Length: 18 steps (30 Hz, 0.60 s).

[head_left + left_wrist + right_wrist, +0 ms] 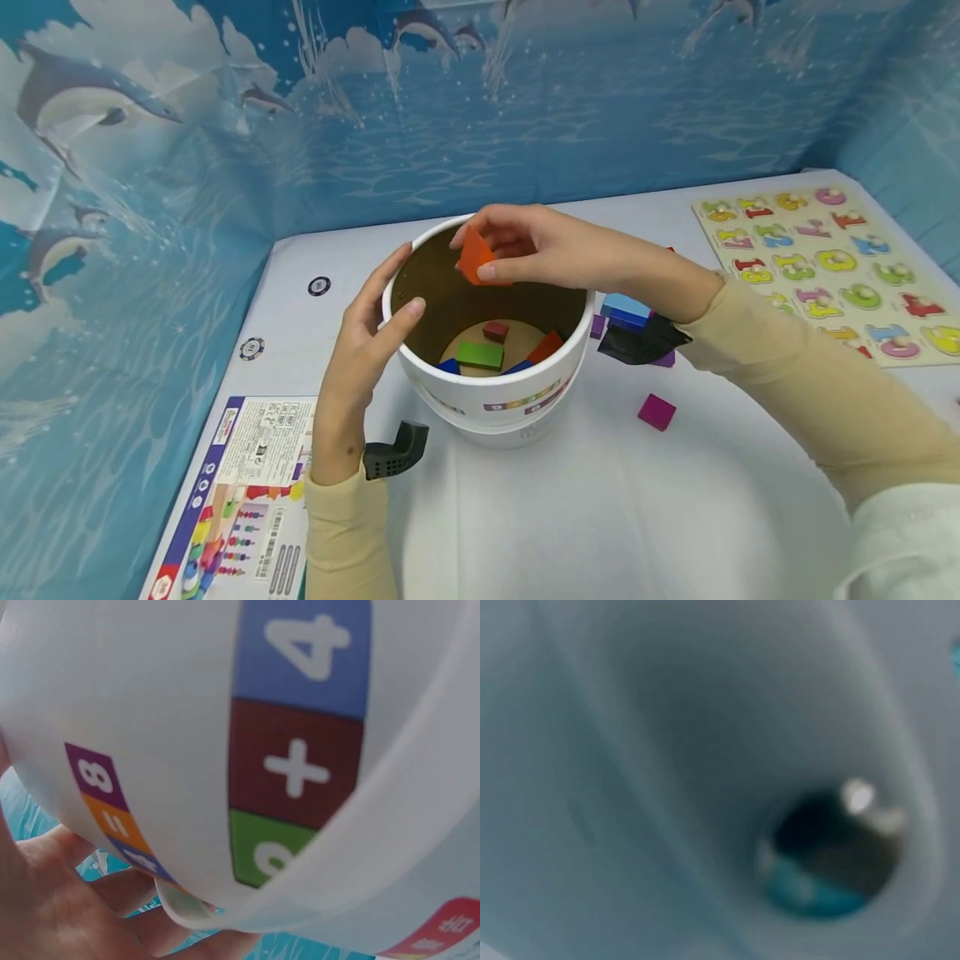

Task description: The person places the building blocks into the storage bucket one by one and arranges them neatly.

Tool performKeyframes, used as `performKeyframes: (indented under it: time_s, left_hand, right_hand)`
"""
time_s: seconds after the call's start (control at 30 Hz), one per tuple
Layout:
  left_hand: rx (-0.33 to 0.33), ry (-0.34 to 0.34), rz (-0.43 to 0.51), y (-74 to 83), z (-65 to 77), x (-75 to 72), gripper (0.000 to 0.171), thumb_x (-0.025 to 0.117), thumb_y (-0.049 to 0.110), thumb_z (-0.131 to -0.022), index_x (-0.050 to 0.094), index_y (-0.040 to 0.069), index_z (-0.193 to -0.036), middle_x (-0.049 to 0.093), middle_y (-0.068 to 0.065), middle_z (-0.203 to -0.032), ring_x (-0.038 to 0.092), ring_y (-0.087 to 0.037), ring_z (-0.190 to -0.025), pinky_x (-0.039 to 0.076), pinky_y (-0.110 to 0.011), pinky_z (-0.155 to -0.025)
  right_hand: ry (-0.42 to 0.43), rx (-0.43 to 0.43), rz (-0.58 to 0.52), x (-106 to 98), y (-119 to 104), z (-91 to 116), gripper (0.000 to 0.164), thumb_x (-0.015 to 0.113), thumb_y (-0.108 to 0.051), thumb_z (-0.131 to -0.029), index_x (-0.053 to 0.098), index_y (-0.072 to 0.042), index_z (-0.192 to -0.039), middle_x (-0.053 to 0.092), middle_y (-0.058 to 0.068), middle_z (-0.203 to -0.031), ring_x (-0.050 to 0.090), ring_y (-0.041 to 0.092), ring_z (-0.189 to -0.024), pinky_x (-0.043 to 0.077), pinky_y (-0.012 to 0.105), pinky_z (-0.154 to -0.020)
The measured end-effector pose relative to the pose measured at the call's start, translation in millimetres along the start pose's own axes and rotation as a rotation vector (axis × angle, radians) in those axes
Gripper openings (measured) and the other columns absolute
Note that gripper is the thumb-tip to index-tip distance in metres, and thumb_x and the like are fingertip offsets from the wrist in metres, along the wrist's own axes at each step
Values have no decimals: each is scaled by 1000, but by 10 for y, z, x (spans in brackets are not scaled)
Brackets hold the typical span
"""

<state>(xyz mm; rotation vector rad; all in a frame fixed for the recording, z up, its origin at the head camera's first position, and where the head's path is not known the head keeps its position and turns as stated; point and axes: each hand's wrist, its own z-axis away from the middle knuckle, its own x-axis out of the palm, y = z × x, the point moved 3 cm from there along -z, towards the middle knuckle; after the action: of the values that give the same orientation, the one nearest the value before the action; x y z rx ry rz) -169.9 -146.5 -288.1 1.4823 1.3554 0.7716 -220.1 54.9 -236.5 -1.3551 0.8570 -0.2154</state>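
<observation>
A white bucket (491, 437) stands on the table with its mouth facing up. My left hand (360, 346) grips its left side, thumb over the rim and fingers along the outside. In the left wrist view that hand (82, 892) lies against the bucket wall (172, 667). Over the opening, my right hand (528, 242) pinches an orange triangular block (474, 254) between thumb and fingers. Down inside lie a green block (480, 356), a small red block (495, 331), an orange-red block (545, 347) and blue pieces, partly hidden by the rim. The right wrist view is blurred, showing a pale surface.
Right of the bucket lie a magenta block (657, 412) and blue blocks (626, 307), partly behind the right wrist. A number puzzle board (806, 250) is at the far right. Two round chips (319, 287) and a printed box (251, 467) are at the left.
</observation>
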Motion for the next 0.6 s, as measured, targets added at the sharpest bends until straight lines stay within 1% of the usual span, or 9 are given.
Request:
performKeyframes:
  time_s: [0.2, 0.33, 0.47, 0.53, 0.6]
  left_hand:
    - [-3, -3, -1, 2, -1, 3, 55, 52, 15, -84, 36, 13, -136, 33, 3, -139, 24, -11, -129, 23, -48, -101]
    - [0, -6, 6, 7, 0, 1, 54, 52, 15, -84, 36, 14, -136, 34, 3, -139, 24, -11, -129, 22, -48, -101]
    - [6, -4, -2, 8, -4, -1, 54, 52, 15, -84, 36, 14, -136, 34, 2, -138, 24, -11, -129, 21, -48, -102]
    - [6, -2, -6, 5, -5, 0, 54, 52, 15, -84, 36, 14, -136, 35, 2, -138, 25, -11, -129, 21, -48, -101]
    - [0, -3, -6, 1, -3, 3, 55, 52, 15, -84, 36, 14, -136, 35, 2, -138, 26, -12, -128, 23, -49, -100]
  right_hand:
    - [-75, -55, 93, 28, 23, -87, 35, 57, -6, -85, 47, -8, -118, 52, 3, -117, 50, 14, -108, 40, 34, -92]
    - [-79, -54, 101, 26, 29, -106, 37, 56, -7, -86, 47, -7, -122, 53, 4, -119, 50, 14, -109, 40, 33, -92]
    - [-36, -55, 99, 5, 29, -113, 37, 54, -9, -88, 47, -7, -124, 54, 7, -119, 50, 17, -110, 39, 34, -93]
    - [8, -74, 99, -10, 29, -100, 35, 53, -11, -88, 49, -8, -123, 56, 6, -117, 51, 16, -108, 40, 33, -92]
    - [70, -113, 63, -28, 24, -62, 33, 53, -12, -88, 51, -8, -121, 58, 5, -113, 53, 16, -106, 41, 33, -90]
